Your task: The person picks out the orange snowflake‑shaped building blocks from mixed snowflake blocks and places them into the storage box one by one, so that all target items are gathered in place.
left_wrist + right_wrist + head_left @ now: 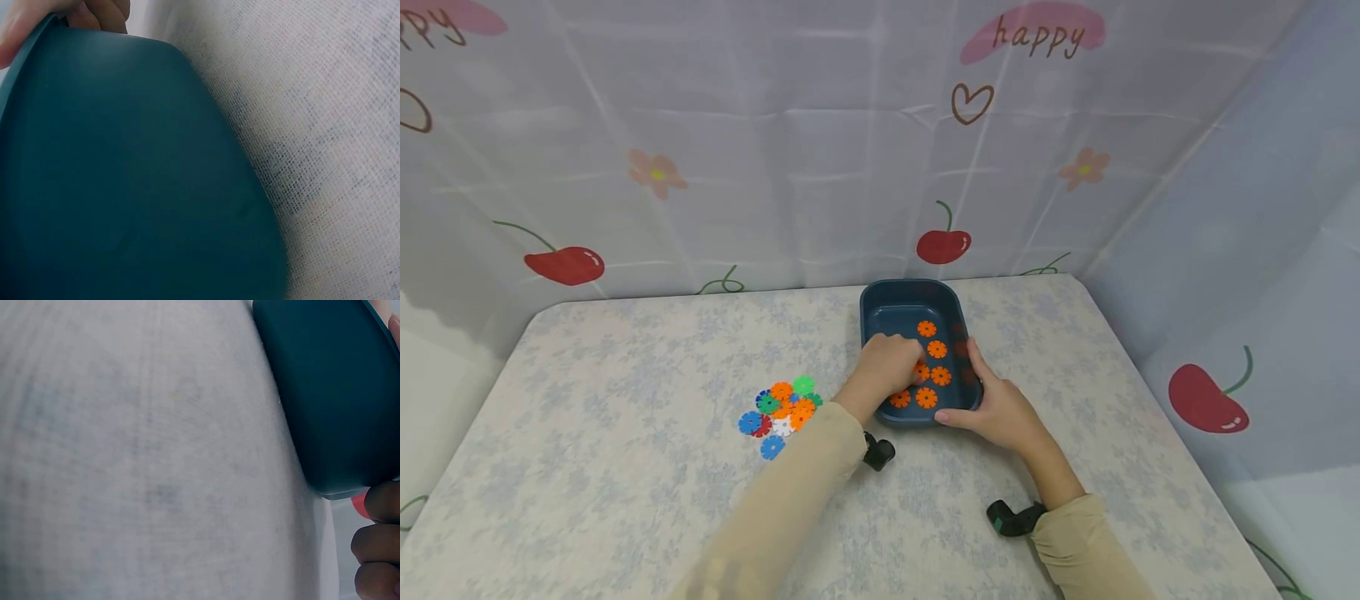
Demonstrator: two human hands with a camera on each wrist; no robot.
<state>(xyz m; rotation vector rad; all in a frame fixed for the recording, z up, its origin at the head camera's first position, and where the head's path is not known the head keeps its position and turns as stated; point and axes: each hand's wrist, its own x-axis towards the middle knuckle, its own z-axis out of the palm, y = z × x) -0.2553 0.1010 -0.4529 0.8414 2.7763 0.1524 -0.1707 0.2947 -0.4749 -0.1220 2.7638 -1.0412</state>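
A dark blue-green tray (904, 296) holds several orange toothed plastic discs (927, 398). My left hand (889, 365) reaches over its left wall, with curled fingers pinching an orange disc (921, 372) near the tray floor. With my right hand (997, 408) I grip the near right corner, thumb at the near wall and fingers along the right side. Those fingers (380, 547) also show in the right wrist view. The tray's outer wall (137, 169) fills much of the left wrist view, where my left hand does not appear.
Left of the tray lies a loose pile of plastic discs (782, 408) in blue, green, red, white and orange, partly behind my left forearm. The patterned tabletop (625, 467) meets a printed curtain (820, 192) at the back. Black wrist cameras (1015, 518) hang below both wrists.
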